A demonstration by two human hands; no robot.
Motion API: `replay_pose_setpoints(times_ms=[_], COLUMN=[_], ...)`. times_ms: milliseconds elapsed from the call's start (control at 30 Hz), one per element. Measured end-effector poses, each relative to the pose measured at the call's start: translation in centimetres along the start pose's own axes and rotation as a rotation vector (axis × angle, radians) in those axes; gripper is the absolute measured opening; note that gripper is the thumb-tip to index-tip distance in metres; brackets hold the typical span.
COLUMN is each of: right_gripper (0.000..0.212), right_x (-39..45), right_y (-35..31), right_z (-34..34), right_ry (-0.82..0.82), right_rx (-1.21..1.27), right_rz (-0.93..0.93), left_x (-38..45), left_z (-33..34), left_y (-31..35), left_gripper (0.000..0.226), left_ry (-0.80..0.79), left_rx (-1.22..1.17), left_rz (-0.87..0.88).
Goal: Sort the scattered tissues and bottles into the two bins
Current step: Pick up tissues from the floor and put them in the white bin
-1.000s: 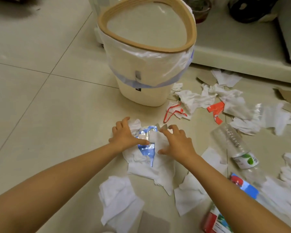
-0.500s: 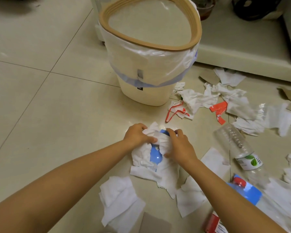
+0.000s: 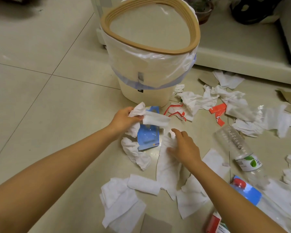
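At frame centre, the left hand [image 3: 124,117] is pinching crumpled tissues [image 3: 139,111] above a blue packet [image 3: 148,137]. Right hand [image 3: 183,147] (fingers spread) is pressing another tissue [image 3: 166,165]. Bin [image 3: 149,56] is standing at twelve o'clock; clear bottle [image 3: 237,147] at three.

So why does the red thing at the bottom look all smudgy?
Head view: the red-and-white carton sits at the frame's edge and is blurred, probably by camera motion; the clear plastic bottle with the green-leaf label looks sharper, and the shiny beige floor tiles show soft glare.
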State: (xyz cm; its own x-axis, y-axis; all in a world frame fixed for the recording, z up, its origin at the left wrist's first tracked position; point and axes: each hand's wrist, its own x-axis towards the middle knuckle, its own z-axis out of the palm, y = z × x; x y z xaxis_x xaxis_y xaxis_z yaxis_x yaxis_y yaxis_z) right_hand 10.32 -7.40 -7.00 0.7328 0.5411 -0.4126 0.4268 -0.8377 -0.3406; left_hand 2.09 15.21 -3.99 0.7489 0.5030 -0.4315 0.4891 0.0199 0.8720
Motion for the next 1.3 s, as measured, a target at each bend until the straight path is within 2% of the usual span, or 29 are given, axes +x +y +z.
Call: replay_pose_setpoints(times_ms=[167, 233, 333, 433, 533, 600, 767, 833, 867, 900, 933, 1033, 1300], right_gripper=[0.102, 0.103, 0.087, 0.069, 0.068, 0.068, 0.03, 0.026, 0.024, 0.016, 0.006, 0.018, 0.023], right_x=[-1.4, -2.1, -2.6, -2.6, -2.6, -2.5, -2.2, -2.2, -1.9, -1.8, -1.8, -2.1, -4.1], right_y=[-1.4, -2.3, -4.0, -6.5, -9.1, -10.4, -10.8, -10.1, -9.6, -9.3, -8.9, -8.7, -7.8], right_z=[0.4, 1.1, 2.5, 3.8, 4.8, 5.2, 6.1, 5.7, 5.8, 5.3, 4.7, 1.5, -5.3], right_ry=[-0.078, -0.082, -0.007, 0.054, 0.02, -0.028, -0.082, -0.058, 0.015, 0.001, 0.059, 0.136, 0.312], right_rx=[0.16, 0.146, 0.193, 0.356, 0.383, 0.239, -0.151, -0.24, -0.218, -0.143, -0.079, 0.153, 0.537], right_rz=[0.06, 0.024, -0.047, -0.119, -0.173, -0.211, -0.366, -0.343, -0.353, -0.334, -0.329, -0.26, -0.233], left_x=[-0.8, -1.2, -1.7, -1.9, -1.9, -1.9, -2.1, -2.2, -2.3, -2.4, -2.4, -2.9, -5.1], left_z=[-1.5, -2.0, -2.3, -2.3, -2.2, -2.4, -2.7, -2.8, -2.8, -2.8, -2.9, -3.0, -4.5], left_y=[2.6, 3.5, 4.3, 4.4, 4.3, 4.4, 4.9, 5.1, 5.3, 5.5, 5.7, 6.9, 12.7], left_gripper=[0.017, 0.012, 0.018, 0.023, 0.013, 0.017, 0.015, 0.019, 0.019, 0.016, 0.009, 0.011, 0.022], left_ry=[0.0, -0.044, -0.057, -0.024, 0.003, 0.02, 0.018, 0.016, 0.015, 0.015, 0.018, 0.029, -0.056], left_rx=[-0.044, -0.022, -0.002, -0.012, -0.017, -0.016, -0.022, -0.035, -0.032, -0.028, -0.023, -0.041, -0.098], left_rz=[0.109, 0.162, 0.213, 0.219, 0.217, 0.216, 0.233, 0.233, 0.235, 0.244, 0.253, 0.285, 0.454])
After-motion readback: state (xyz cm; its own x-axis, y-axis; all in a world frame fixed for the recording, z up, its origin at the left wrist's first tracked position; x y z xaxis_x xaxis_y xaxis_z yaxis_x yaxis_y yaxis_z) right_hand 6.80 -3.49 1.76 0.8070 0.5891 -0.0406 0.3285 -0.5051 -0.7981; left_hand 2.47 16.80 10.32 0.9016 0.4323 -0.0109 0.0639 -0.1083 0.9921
